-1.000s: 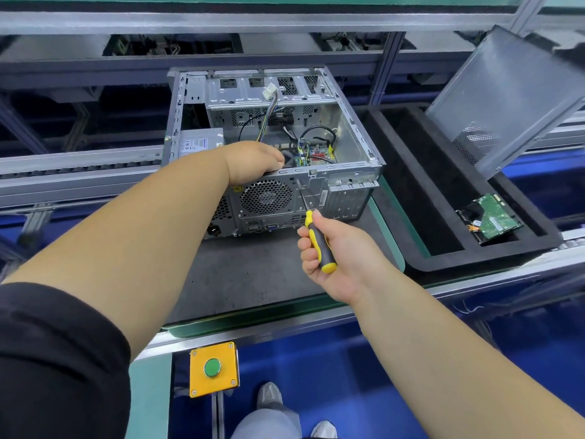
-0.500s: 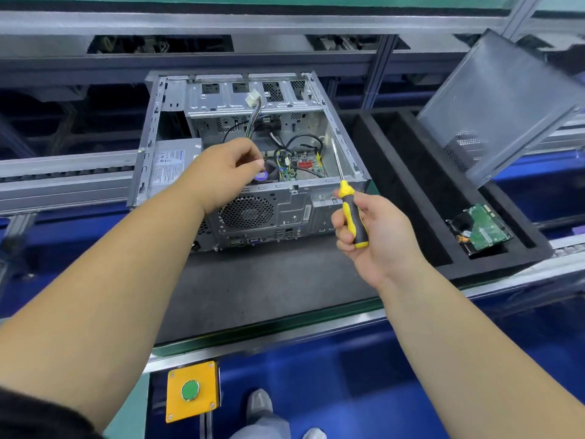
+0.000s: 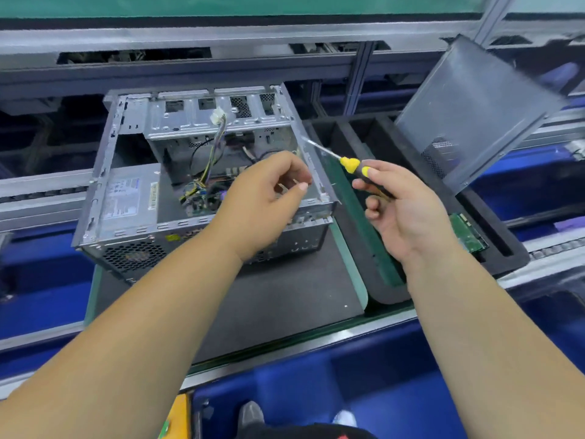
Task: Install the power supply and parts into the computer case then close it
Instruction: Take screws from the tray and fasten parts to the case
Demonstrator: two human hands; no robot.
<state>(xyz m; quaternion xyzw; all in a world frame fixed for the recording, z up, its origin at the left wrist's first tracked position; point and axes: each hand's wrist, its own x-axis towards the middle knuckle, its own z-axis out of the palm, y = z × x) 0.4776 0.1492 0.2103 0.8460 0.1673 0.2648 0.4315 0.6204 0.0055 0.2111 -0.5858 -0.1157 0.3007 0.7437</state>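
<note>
The open metal computer case [image 3: 104,172] lies on a grey mat, its rear panel toward me. The grey power supply [image 3: 126,194] sits inside at the left, with cable bundles and the motherboard [image 3: 202,191] in the middle. My left hand [image 3: 266,198] hovers over the case's right rear corner, fingers curled and thumb close to the forefinger. The blur hides whether anything small is pinched there. My right hand [image 3: 402,210] grips a yellow-and-black screwdriver [image 3: 356,166], whose shaft points up-left toward the case's right wall.
The grey side panel [image 3: 474,112] leans upright at the right, behind a black foam tray [image 3: 389,289]. A hard drive [image 3: 467,236] with a green board lies in that tray. A yellow button box [image 3: 180,416] sits at the near edge. Conveyor rails run behind.
My left hand lifted out of the case and moved right to its rear corner. My right hand raised the screwdriver from the rear panel and tilted its shaft toward the upper left.
</note>
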